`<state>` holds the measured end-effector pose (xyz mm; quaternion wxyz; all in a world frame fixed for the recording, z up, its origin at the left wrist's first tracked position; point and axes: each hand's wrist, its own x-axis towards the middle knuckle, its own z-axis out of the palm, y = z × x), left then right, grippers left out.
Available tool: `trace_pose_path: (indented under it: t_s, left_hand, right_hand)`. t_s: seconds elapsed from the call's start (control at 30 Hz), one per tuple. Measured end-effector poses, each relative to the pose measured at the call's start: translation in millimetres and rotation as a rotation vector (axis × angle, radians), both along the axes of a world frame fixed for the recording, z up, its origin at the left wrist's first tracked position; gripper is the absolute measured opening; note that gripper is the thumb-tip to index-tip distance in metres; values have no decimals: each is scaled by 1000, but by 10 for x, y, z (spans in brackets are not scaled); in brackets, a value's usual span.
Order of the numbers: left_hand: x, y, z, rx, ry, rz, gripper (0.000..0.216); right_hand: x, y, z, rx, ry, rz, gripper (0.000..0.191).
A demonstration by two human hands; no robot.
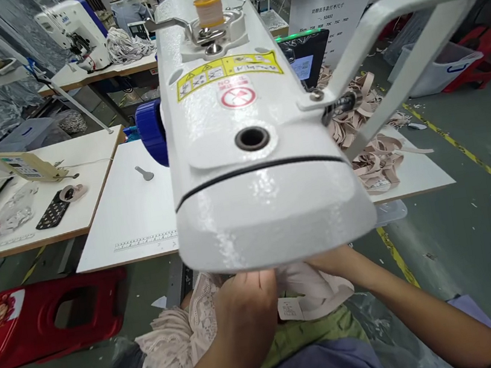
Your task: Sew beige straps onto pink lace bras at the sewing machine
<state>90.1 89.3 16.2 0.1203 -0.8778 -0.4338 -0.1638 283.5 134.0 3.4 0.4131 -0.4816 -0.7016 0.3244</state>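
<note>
Beneath the rounded front of the white sewing machine (272, 216), my left grip (247, 311) is bending over a pale pink garment (322, 289), the back of the hand facing up and the knuckles sitting at the machine's lower edge. Its fingertips are hiding from view, so I cannot tell how far open it is or how firmly it is holding; it is touching the cloth. My right grip (332, 260) is coming in from the other side and mostly disappearing under that same edge, resting by the smooth part, and I cannot tell its opening or its hold either.

Over my lap, the garment is spreading crosswise, its long axis running roughly left to right. Its smooth part is curving out in a rounded bend to the right, while gathered lace (204, 311) is fanning down and to the left, past my left wrist. I cannot tell whether the two parts are joining behind my hand. Between my hands, a small white tag (289, 309) is hanging from the smooth part, tilting slightly. Green cloth (325, 328) is lying underneath. Beyond the garment, a heap of pale straps (374, 160) is lying on the right part of the bench (125, 207).
</note>
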Motion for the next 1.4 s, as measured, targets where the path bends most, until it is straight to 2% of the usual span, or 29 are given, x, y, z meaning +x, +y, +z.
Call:
trace_pose_path:
  t_s: [0.13, 0.23, 0.3, 0.43, 0.53, 0.67, 0.73, 0.83, 0.87, 0.97, 1.03, 1.1, 1.17, 1.23, 1.27, 1.33, 1.4]
  left_hand:
    - [-30, 25, 30, -2, -71, -12, 23]
    - [-99, 5, -14, -24, -136, 19, 21]
    - [-134, -21, -45, -99, -239, 50, 19]
    - [-189, -21, -47, -472, -571, 192, 19]
    - [-248, 46, -16, -825, -747, 236, 26]
    - [-302, 79, 18, -1208, -830, 11, 30]
    - [-329, 30, 52, -1320, -907, -52, 35]
    - [-466, -82, 132, -1262, -1013, 41, 41]
    - [-547, -119, 155, -1201, -1010, 93, 41]
    - [-842, -208, 171, -1069, -879, 209, 35]
    - [-1022, -252, 109, -1054, -734, 230, 33]
    - [-1134, -289, -30, -1004, -651, 263, 29]
    - [-1154, -326, -242, -889, -731, 377, 20]
    - [-1076, -364, -492, -810, -878, 496, 18]
    - [-1007, -382, -614, -821, -939, 515, 20]
    - [-832, -407, -819, -912, -1012, 474, 27]
    - [-659, -416, -934, -962, -1062, 427, 34]
  right_hand:
    - [-21, -4, 42, -33, 11, 94, 27]
    - [-68, -25, 39, -29, 7, 83, 29]
    - [-53, -41, -16, -49, 13, 53, 34]
    - [82, -93, -194, -97, -31, -22, 40]
    - [142, -236, -255, -103, -88, -37, 20]
    - [58, -622, -107, -128, -59, 76, 27]
    - [-51, -801, 10, -183, 9, 182, 30]
    - [-312, -899, 67, -333, 150, 283, 31]
    - [-428, -884, 34, -386, 225, 307, 31]
    - [-842, -775, -200, -614, 561, 351, 53]
    - [-1107, -710, -405, -811, 781, 272, 53]
    - [-1289, -678, -600, -928, 909, 129, 45]
    - [-1363, -674, -765, -891, 924, -3, 39]
    - [-1351, -686, -899, -725, 824, -75, 32]
    - [-1324, -697, -955, -618, 733, -84, 27]
    - [-1245, -728, -1054, -402, 514, -55, 18]
    - [-1141, -768, -1129, -225, 299, -12, 13]
